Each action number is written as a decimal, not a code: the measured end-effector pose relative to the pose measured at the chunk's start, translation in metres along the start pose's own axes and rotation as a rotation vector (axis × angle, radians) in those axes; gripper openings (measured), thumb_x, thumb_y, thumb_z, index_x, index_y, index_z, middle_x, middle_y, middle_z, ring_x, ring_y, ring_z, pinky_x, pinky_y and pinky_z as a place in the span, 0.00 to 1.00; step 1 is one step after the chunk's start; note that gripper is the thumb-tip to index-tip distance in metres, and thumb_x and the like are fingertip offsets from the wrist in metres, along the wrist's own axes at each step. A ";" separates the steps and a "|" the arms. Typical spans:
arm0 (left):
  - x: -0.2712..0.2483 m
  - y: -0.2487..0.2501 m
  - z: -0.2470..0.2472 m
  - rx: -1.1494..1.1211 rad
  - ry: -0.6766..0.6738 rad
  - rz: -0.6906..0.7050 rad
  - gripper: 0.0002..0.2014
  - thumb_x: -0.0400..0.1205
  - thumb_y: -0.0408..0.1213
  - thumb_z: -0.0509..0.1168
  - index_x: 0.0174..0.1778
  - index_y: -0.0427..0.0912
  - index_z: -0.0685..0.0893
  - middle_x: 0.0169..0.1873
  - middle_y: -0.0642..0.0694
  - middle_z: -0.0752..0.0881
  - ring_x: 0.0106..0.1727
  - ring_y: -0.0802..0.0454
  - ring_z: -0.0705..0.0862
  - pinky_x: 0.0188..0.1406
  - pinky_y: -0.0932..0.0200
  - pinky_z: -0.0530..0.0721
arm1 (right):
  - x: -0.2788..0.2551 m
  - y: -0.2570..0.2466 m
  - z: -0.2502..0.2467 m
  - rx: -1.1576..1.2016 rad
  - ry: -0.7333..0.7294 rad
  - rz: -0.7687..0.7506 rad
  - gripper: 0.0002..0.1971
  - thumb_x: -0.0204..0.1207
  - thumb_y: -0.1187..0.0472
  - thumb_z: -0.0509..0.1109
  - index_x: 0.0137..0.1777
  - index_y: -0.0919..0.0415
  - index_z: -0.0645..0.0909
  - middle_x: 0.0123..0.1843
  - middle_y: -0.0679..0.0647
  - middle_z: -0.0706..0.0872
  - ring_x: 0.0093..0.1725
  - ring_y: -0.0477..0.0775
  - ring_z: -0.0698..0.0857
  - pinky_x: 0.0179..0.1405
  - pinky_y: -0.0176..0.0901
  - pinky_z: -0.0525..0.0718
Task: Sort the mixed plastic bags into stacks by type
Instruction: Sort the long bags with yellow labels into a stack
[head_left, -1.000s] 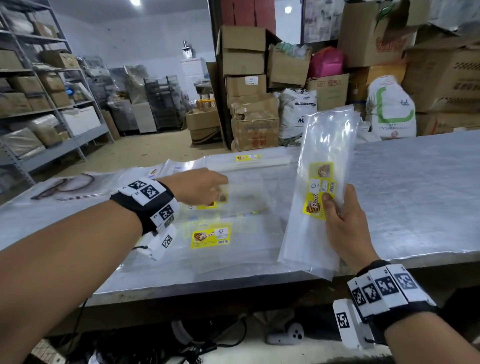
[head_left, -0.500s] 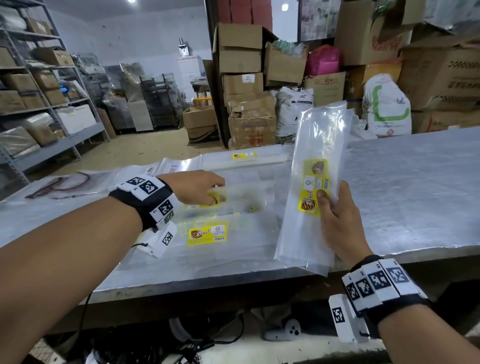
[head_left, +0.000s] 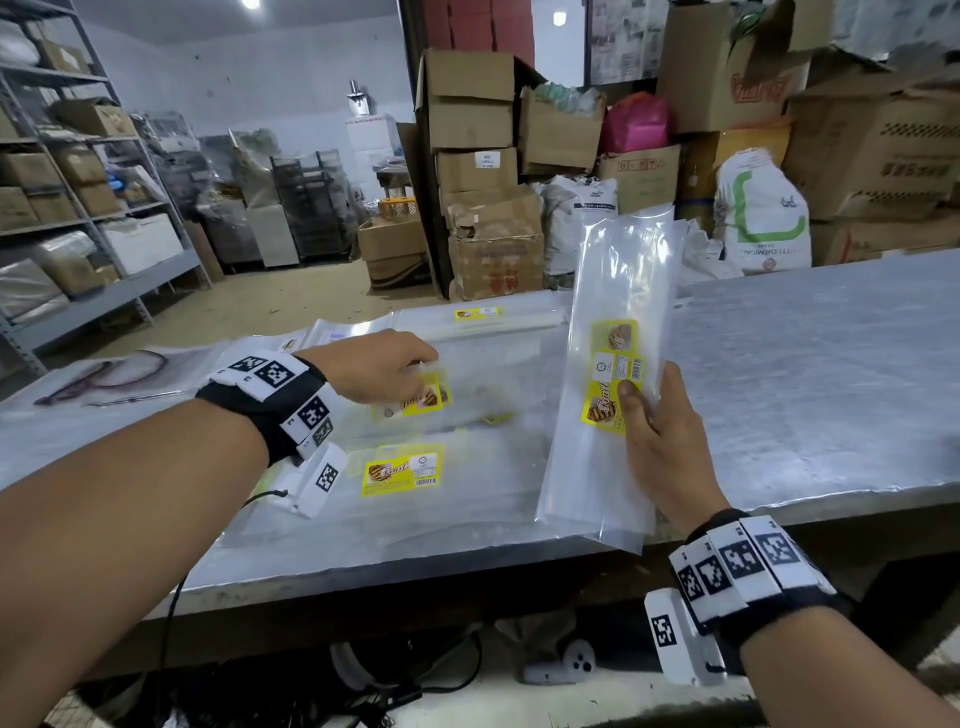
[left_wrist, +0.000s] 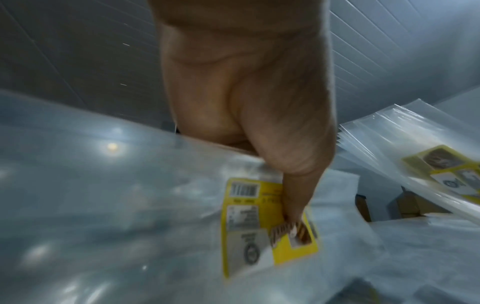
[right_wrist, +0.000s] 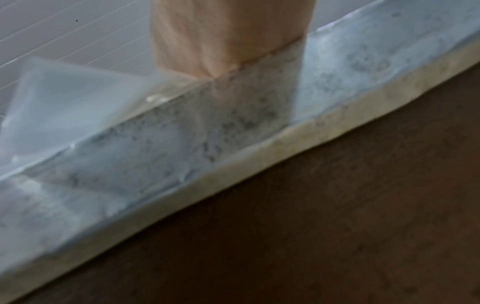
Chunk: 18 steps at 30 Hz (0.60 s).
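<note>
A person stands at a metal table (head_left: 810, 364) in a storeroom, sorting clear plastic bags with yellow labels.

The right hand (head_left: 662, 447) holds a sheaf (head_left: 618, 332) of long narrow bags upright over the table's near edge, its lower end hanging just past that edge. The thumb presses on the sheaf's yellow label; the fingers are hidden behind it. The right wrist view is blurred and shows only the forearm, a corner of film and the table edge.

The left hand (head_left: 382, 371) reaches over the middle of the table, fingers curled down. In the left wrist view its fingertips (left_wrist: 293, 214) pinch a loose bag (left_wrist: 161, 216) at its yellow label, and the bag appears to be partly lifted off the pile (head_left: 467, 483). That pile of flat bags lies on the table to the left of the sheaf, with another yellow label showing nearer the table's front edge. More bags lie along the table's far edge, and further left lie sheets with a dark printed loop.

The bags look nearly weightless, thin, floppy and slick. They will likely cling to one another and slide, so a single bag may drag its neighbours. The printed label probably gives the surest pinch point, being easy to see and slightly stiffer. The sheaf is likely to fan out or slip unless squeezed firmly near its middle. Tearing seems unlikely, but creasing is easy.
</note>
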<state>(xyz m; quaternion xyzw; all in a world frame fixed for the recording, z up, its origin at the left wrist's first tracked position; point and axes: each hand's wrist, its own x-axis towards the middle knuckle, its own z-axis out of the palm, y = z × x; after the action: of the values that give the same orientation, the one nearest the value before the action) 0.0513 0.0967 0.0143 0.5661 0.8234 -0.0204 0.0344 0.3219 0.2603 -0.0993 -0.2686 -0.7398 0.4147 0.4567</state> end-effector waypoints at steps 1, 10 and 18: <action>0.000 -0.002 -0.001 -0.042 0.063 0.012 0.11 0.86 0.44 0.66 0.38 0.49 0.75 0.37 0.53 0.77 0.42 0.45 0.78 0.39 0.49 0.74 | 0.000 0.001 0.000 -0.001 -0.001 -0.001 0.07 0.90 0.52 0.62 0.58 0.55 0.73 0.44 0.43 0.88 0.39 0.41 0.85 0.31 0.34 0.78; 0.010 0.042 -0.015 -0.813 0.478 0.032 0.03 0.84 0.36 0.73 0.46 0.41 0.87 0.29 0.56 0.84 0.27 0.63 0.77 0.28 0.63 0.75 | 0.000 0.000 0.000 0.014 0.003 0.005 0.09 0.90 0.52 0.62 0.59 0.58 0.74 0.44 0.45 0.88 0.41 0.42 0.85 0.31 0.32 0.77; 0.025 0.081 -0.022 -0.606 0.579 0.108 0.13 0.85 0.39 0.70 0.48 0.29 0.83 0.39 0.34 0.84 0.38 0.51 0.75 0.38 0.54 0.69 | 0.001 0.002 0.001 0.001 0.009 0.007 0.08 0.90 0.52 0.62 0.56 0.56 0.72 0.42 0.53 0.88 0.37 0.50 0.83 0.38 0.52 0.80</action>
<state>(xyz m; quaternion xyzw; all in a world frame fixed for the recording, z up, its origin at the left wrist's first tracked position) 0.1168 0.1506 0.0342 0.5549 0.7371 0.3842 -0.0325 0.3207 0.2618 -0.1012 -0.2729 -0.7365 0.4155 0.4587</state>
